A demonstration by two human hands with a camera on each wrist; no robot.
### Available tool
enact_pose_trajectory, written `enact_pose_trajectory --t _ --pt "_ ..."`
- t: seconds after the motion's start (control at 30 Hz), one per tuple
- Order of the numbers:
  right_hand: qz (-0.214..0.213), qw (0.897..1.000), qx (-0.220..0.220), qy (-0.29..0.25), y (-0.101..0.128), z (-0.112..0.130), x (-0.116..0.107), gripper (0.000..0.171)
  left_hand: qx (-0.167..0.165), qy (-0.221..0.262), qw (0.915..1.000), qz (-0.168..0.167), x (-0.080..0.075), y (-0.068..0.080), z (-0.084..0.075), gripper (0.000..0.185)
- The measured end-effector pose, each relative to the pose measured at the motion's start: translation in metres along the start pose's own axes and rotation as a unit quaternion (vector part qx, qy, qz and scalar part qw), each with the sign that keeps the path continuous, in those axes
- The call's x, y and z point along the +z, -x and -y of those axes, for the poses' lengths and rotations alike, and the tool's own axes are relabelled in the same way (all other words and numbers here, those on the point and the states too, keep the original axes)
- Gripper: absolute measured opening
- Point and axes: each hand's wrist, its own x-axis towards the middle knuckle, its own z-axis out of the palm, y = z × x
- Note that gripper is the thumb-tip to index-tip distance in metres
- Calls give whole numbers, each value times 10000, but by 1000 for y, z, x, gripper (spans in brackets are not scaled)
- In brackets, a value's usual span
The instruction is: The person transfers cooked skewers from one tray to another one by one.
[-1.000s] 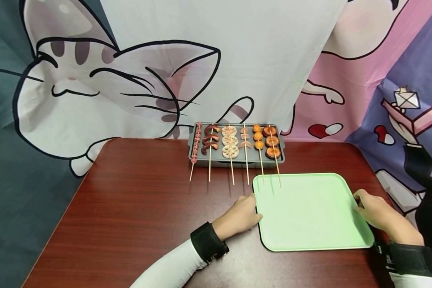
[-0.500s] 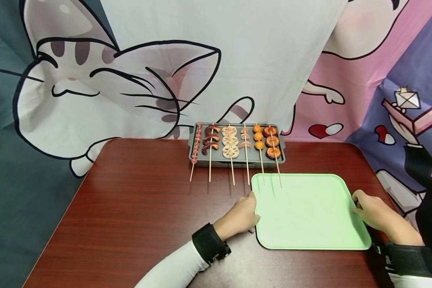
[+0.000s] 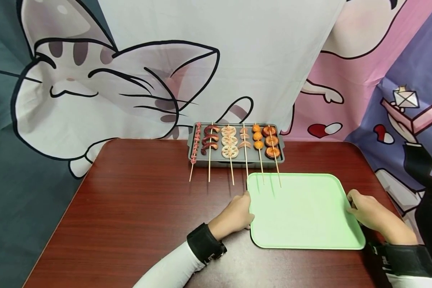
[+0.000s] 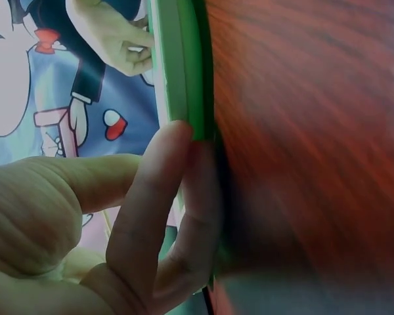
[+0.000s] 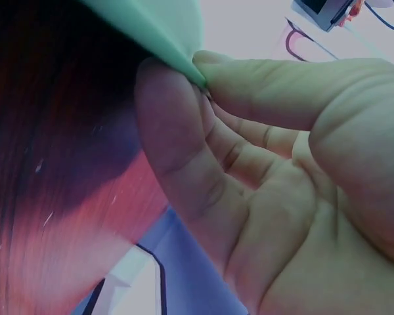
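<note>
Head view: we list one green tray, toward the table's right side, left edge pinched by the left grip, right edge by the right grip; just beyond, one grey griddle bearing six skewers.

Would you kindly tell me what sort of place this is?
Probably a staged indoor corner: a cartoon-printed cloth hangs behind a brown table, and a grey pan there holds skewers.
</note>
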Motion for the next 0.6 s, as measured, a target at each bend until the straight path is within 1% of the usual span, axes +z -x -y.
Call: enact_pose_trajectory --t 0.1,0.27,0.5,0.6 --pt "38 10000 5 -33 -1 4 1 25 -32 39 10000 0 -2 0 4 70" --pt "-3 9999 -91 -76 -3 11 4 25 -28 242 9997 -73 -7 1 10 67" --pt "435 9969 81 -646 -5 18 3 22 -10 392 9992 -85 -12 3 17 57" --pt "580 9956 148 -723 -7 20 2 23 -15 457 9989 -78 -15 5 19 55"
